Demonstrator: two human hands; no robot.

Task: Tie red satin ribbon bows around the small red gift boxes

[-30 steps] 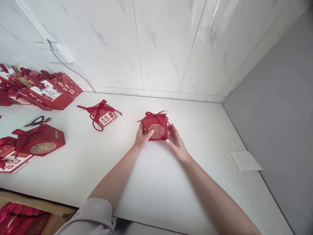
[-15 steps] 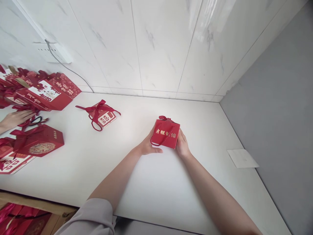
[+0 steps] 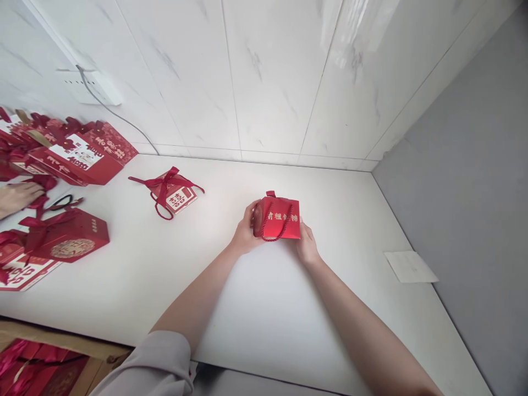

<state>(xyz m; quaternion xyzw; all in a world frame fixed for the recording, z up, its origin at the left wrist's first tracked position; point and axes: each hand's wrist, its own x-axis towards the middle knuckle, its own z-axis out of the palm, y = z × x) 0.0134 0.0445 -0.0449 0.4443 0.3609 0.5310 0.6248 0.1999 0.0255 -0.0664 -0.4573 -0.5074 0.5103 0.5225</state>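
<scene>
On my head view, both forearms [image 3: 206, 289] reach forward across the white worktop [image 3: 256, 330], drawing closer towards the middle. My left hand [image 3: 246, 235] wraps the left side of a red gift box [image 3: 284, 220], and my right hand [image 3: 307, 245] lies along its right side, fingers partly hidden by it. My 2 hands stand a box's width apart, holding it between them. It is near the centre of the scene, over the worktop; whether its base touches, I cannot tell. Gold characters mark the side facing me, a twisted red cord [image 3: 271, 240] looping down across it.

At the near left, a cardboard carton [image 3: 61, 336] holds red packages [image 3: 45, 368]. Left of my hands, well apart, lies a ribbon-tied box [image 3: 177, 198]. Farther left I see a box with a round emblem [image 3: 86, 234], a black loop [image 3: 61, 202] just beyond it, and a co-worker's hand [image 3: 18, 199] at a red ribbon [image 3: 43, 183]. Stacked red boxes [image 3: 99, 165] crowd the far left, by the wall [image 3: 272, 82]. A white sheet [image 3: 410, 267] lies at the right, beside a grey panel [image 3: 466, 176].
</scene>
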